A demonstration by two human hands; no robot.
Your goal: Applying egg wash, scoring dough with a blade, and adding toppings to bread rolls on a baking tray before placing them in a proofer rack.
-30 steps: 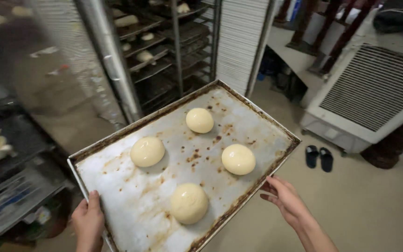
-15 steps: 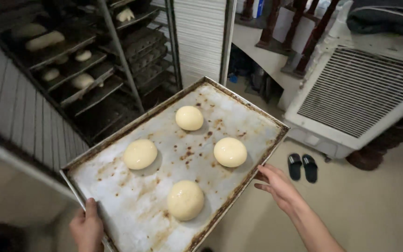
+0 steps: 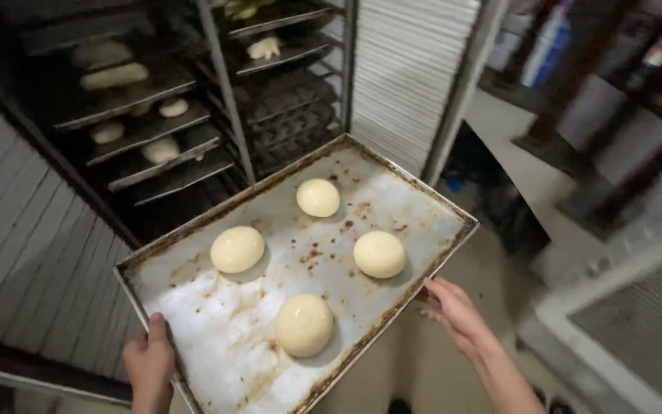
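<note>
I carry a large stained metal baking tray (image 3: pixel 216 337) level in front of me. My left hand (image 3: pixel 149 366) grips its near left corner, thumb on top of the rim. My right hand (image 3: pixel 453 310) holds the right long edge from below, fingers under the rim. Several round pale dough balls lie on the tray: one at the far end (image 3: pixel 318 197), one on the left (image 3: pixel 237 249), one on the right (image 3: pixel 379 254), one nearest me (image 3: pixel 303 324).
Ahead stands a dark metal rack (image 3: pixel 227 100) with trays of dough pieces (image 3: pixel 113 75) on its shelves. White slatted panels flank it on the left (image 3: pixel 24 253) and behind (image 3: pixel 408 69). A grey vented machine (image 3: pixel 637 322) stands at the right.
My view has swung left toward the rack, which now fills the upper left. The tray stays level in both hands, and the vented machine has slid to the right edge.
</note>
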